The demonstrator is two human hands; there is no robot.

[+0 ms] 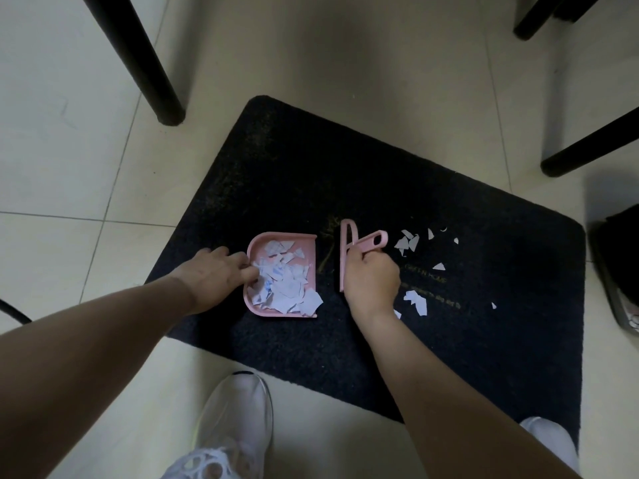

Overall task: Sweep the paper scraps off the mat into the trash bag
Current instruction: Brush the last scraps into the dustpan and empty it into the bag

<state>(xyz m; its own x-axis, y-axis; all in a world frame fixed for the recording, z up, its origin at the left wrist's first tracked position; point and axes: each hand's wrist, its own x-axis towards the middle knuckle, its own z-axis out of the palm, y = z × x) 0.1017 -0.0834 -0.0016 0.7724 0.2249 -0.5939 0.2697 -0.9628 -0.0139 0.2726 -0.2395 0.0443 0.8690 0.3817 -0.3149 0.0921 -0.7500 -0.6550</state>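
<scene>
Left hand [216, 271]: fingers pinched the pink dustpan [281, 275], steadying it on the mat [380, 340]. Right hand [371, 276]: fingers curled around the pink brush [345, 252], poised beside loose paper scraps [416, 300].

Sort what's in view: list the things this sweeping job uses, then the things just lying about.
Job: mat; dustpan, left hand; brush, right hand; loose scraps.
Lying about: furniture legs; dark object, right edge.

A dark mat [345, 174] lies on the pale tiled floor [69, 150], carrying a pink dustpan [256, 307] and loose paper scraps [416, 300].
</scene>
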